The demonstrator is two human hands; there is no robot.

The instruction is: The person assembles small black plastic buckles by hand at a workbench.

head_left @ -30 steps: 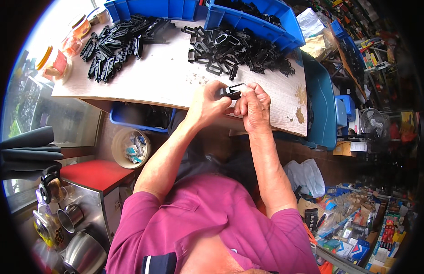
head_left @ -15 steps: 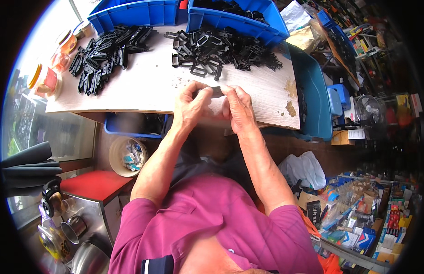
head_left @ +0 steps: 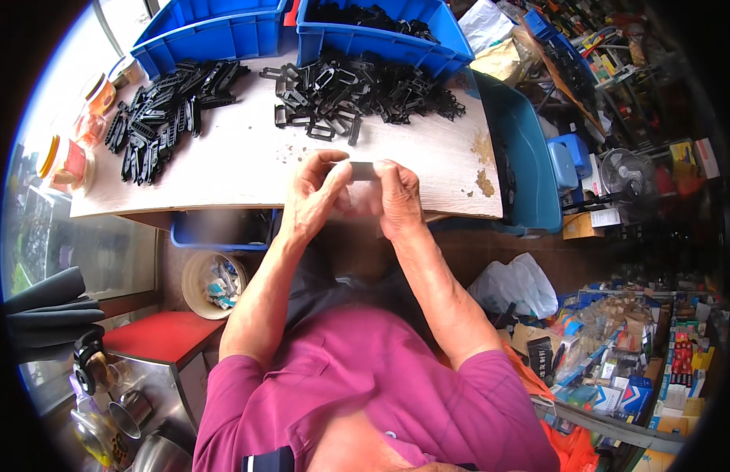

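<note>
Between my two hands, over the near edge of the white table (head_left: 247,173), is a small black plastic part (head_left: 363,171). My left hand (head_left: 311,197) pinches its left end between thumb and fingers. On its right end, the fingers of my right hand (head_left: 399,198) are closed too. The part lies level, and my fingers cover both its ends. Beyond my hands sits a heap of black rectangular plastic frames (head_left: 357,94). Farther left lies a pile of long black plastic pieces (head_left: 156,118).
Two blue crates (head_left: 396,39) stand at the table's back; the right one holds black parts. Several lidded jars (head_left: 66,161) line the left edge. A teal tub (head_left: 530,165) is right of the table. A waste bucket (head_left: 193,287) and a blue bin (head_left: 215,236) sit below.
The black part now shows more of its flat side between my hands. My right hand has turned a little. The whole view has shifted slightly, so the table appears farther left.
</note>
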